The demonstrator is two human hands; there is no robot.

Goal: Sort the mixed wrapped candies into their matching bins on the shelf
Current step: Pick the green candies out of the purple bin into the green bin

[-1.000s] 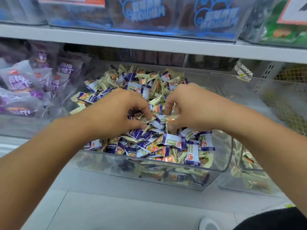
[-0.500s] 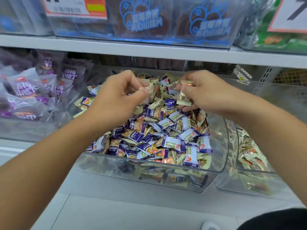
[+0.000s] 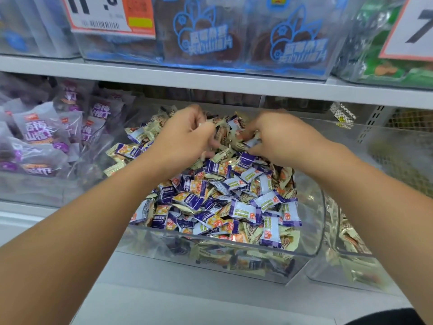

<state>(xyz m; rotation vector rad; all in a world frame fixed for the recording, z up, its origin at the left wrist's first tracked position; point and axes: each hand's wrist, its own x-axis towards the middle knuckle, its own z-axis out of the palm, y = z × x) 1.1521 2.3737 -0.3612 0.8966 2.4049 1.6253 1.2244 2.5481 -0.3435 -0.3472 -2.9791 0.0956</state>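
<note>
Purple-and-white and cream-gold wrapped candies (image 3: 220, 202) lie heaped together in a clear plastic bin (image 3: 234, 259) on the shelf (image 3: 210, 86), piled highest toward the back where both hands are working. The left hand (image 3: 185, 141) has its fingers (image 3: 210, 144) curled down into the pile, pinching what looks like one or more cream wrappers, though motion blur keeps me from saying how many. The right hand (image 3: 281, 139), just beside it, also has its fingers curled among the candies, seemingly gripping a few pieces under the palm.

To the right of the right hand's fingers stands a second clear bin (image 3: 351, 275) holding mostly cream-gold candies; to the left of the left hand's fingers, a bin of purple packets (image 3: 35, 134). Above the fingers sits a price tag (image 3: 105, 15) on the upper bins.

Risk from here: the heap stands above the low front wall, so digging could push candies over the edge. Grabbing handfuls could also carry a purple piece along with the cream ones into the wrong bin.
</note>
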